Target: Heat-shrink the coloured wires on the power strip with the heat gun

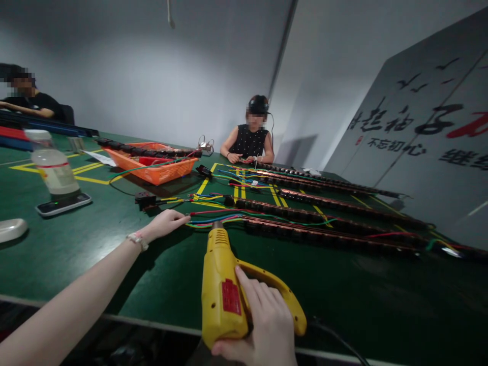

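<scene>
Head view: left hand (165, 224), the nearer, pinches coloured wires (231, 218) at their left end, long axis left–right; right hand (269, 310) grips yellow heat gun (218, 269), nozzle (217, 224) pointing far.

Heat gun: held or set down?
Held: the heat gun sits in the right grip, nozzle toward the wires. Whether it's running, cannot tell.
</scene>
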